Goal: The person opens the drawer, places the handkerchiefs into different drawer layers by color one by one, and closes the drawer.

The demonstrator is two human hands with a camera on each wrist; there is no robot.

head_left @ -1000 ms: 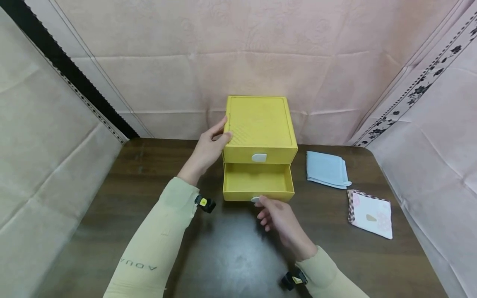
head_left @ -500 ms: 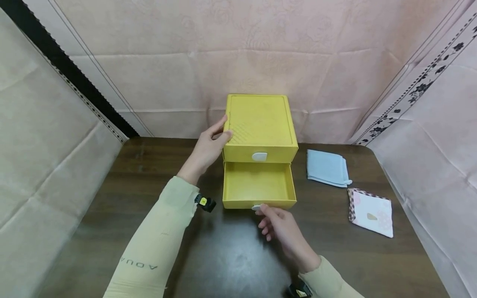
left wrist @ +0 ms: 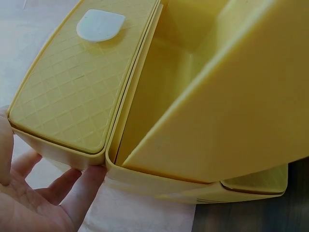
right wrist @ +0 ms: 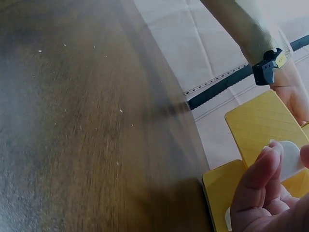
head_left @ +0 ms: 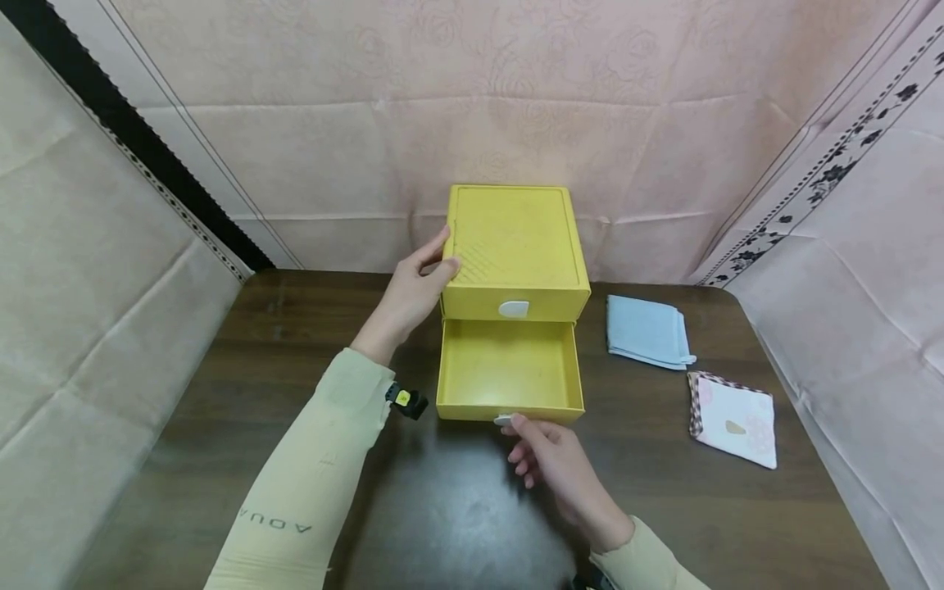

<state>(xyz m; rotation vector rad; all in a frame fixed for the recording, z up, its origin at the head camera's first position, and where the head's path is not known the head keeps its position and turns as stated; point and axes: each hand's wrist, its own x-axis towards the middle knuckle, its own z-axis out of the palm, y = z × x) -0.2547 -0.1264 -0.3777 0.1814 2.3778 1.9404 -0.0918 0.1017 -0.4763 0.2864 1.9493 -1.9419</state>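
Note:
A yellow drawer box [head_left: 516, 238] with white handles stands at the back of the table. Its middle drawer [head_left: 510, 369] is pulled well out, its bare yellow floor showing. The right hand [head_left: 556, 463] pinches that drawer's white handle [right wrist: 291, 162] between thumb and fingers. Against the box's left side rests the left hand [head_left: 413, 291], thumb at the top front edge and fingers along the side wall. In the left wrist view the closed upper drawer [left wrist: 67, 82] has its own white handle [left wrist: 100, 25], and a lower drawer [left wrist: 258, 181] shows under the open one.
Right of the box lies a folded light blue cloth [head_left: 645, 332]. Nearer the right edge is a white flat item [head_left: 737, 422] with a checkered border. The dark wooden table [head_left: 295, 459] is enclosed by pale cloth [head_left: 516, 106] at the back and sides.
The middle drawer has slid further out toward the person, with the right hand moving along on its handle. The left hand has stayed in place on the box.

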